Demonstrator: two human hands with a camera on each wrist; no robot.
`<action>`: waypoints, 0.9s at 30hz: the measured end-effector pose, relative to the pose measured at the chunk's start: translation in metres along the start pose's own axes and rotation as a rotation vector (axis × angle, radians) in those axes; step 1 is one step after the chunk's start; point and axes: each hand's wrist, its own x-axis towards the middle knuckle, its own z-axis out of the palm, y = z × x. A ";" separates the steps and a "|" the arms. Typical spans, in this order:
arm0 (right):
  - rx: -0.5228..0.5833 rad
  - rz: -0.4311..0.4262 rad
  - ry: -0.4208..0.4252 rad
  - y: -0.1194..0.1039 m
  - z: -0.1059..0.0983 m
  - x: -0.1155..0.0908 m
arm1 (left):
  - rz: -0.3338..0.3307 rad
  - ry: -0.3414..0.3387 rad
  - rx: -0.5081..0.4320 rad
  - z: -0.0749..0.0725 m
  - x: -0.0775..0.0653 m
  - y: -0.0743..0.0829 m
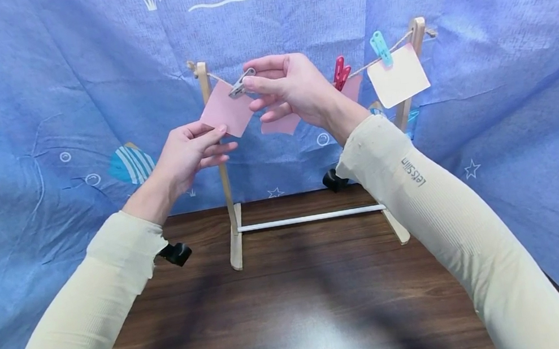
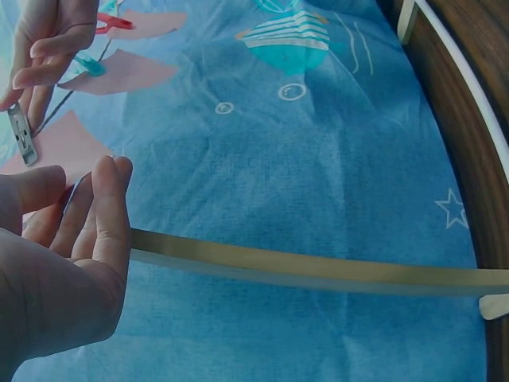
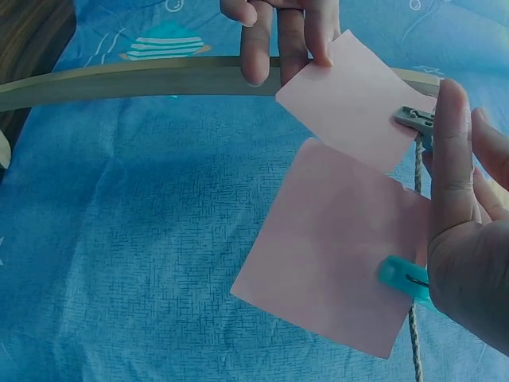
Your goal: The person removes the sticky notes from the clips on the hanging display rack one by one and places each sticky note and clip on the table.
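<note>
My left hand (image 1: 187,153) pinches the lower left corner of a pink paper square (image 1: 229,111) between thumb and fingers. At the top of that square sits a grey clothespin (image 1: 238,89), its jaws over the paper at the rope. The right hand (image 1: 295,84) pinches the clothespin's upper end between thumb and forefinger, its other fingers spread. Behind this hand hangs a second pink square (image 3: 342,239), held by a teal clothespin (image 3: 403,277) that the hand hides in the head view. Part of the rope (image 3: 415,342) shows in the right wrist view.
Farther right, a red clothespin (image 1: 342,74) holds another pink square (image 1: 354,87), and a light blue clothespin (image 1: 381,50) holds a cream square (image 1: 399,79). The wooden stand (image 1: 236,247), with a white crossbar (image 1: 309,218), rests on the dark table (image 1: 272,300) before a blue curtain (image 1: 68,60).
</note>
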 end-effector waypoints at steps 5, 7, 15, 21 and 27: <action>-0.003 -0.023 0.012 0.000 0.000 0.000 | 0.009 -0.001 0.001 0.000 0.000 0.002; 0.002 -0.035 0.023 0.000 0.000 0.000 | 0.009 -0.001 0.002 0.001 0.000 0.002; 0.044 -0.074 0.062 0.002 0.000 0.001 | 0.012 0.005 0.004 0.001 0.001 0.002; 0.088 -0.112 0.092 0.005 -0.001 -0.001 | 0.007 -0.002 0.005 0.000 0.001 0.002; 0.145 -0.144 0.151 0.006 -0.002 -0.001 | 0.002 -0.006 -0.007 0.000 0.001 0.001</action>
